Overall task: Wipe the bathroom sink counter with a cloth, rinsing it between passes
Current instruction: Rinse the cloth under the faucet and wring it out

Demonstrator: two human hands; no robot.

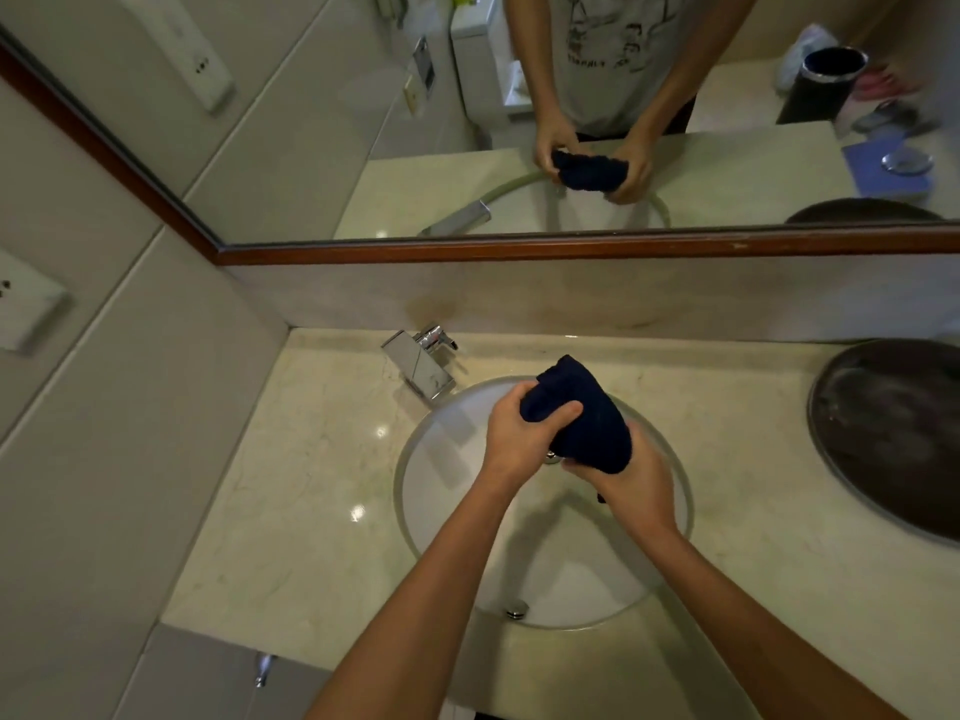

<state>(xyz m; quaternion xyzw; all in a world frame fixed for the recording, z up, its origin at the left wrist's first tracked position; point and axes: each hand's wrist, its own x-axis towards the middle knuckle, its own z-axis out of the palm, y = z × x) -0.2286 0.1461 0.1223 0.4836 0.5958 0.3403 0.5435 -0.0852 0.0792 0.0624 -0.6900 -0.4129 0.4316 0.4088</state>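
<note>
While held over the round sink, dark blue cloth bunched between both hands. At far left, wall socket; then chrome faucet on marble counter. Left hand wrapped round the cloth's upper end, thumb across it. Right hand gripping the lower end. Farther right, dark round tray beside the sink. Above, mirror.

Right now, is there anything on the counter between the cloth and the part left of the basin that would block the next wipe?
Nothing visible does. Both hands, left and right, grip the dark cloth over the basin. The counter left of it is bare; only the faucet stands at its back.
</note>
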